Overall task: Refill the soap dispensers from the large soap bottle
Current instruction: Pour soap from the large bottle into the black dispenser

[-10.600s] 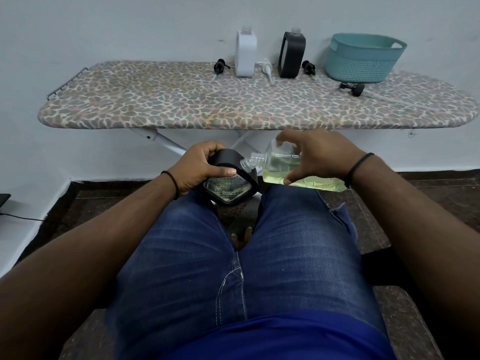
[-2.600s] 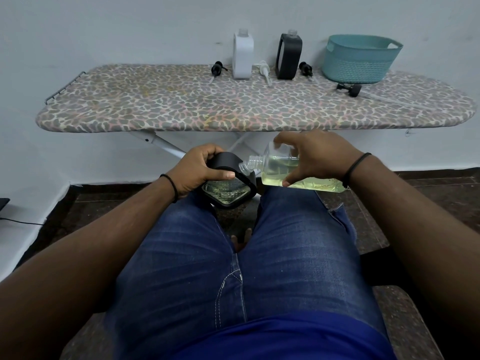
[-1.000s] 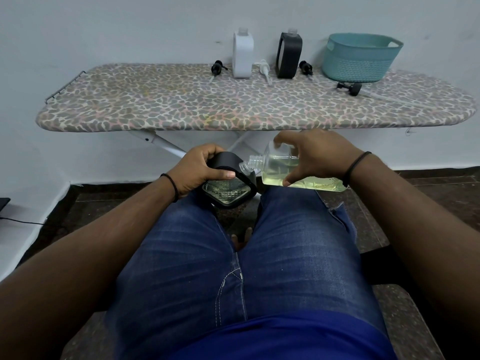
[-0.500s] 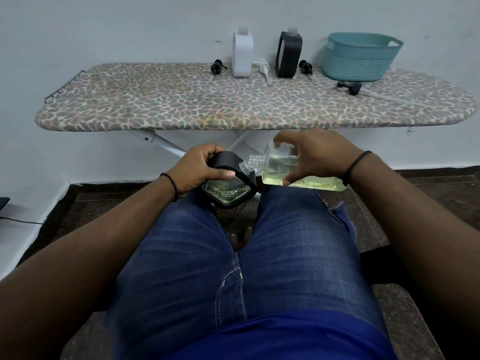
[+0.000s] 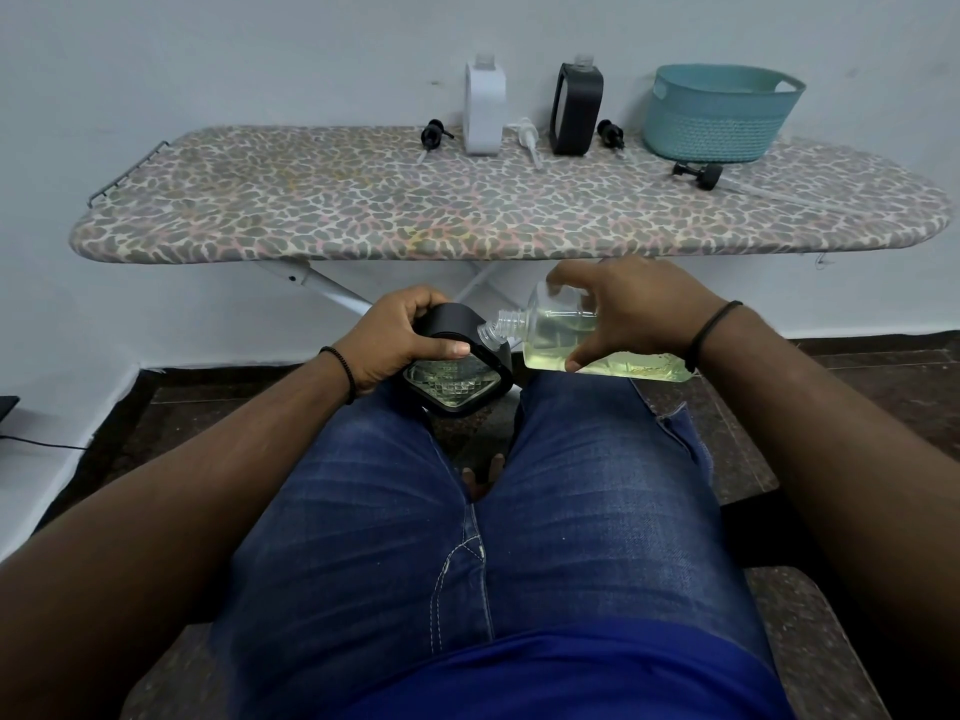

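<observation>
Probably a room in a home: a leopard-print ironing board point(image 5: 363, 210) stands against a plain white wall point(image 5: 260, 54).

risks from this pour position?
1. The large soap bottle, held nearly level by the right hand, has its open neck beside the black dispenser; soap may miss and land on the jeans.
2. The left hand alone steadies the dispenser off the ironing board; it could slip.

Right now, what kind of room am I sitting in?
Probably a plain room at home, maybe a laundry corner: a patterned ironing board stands against a bare white wall, a teal basket sits on it, and the floor is dark stone.
</observation>
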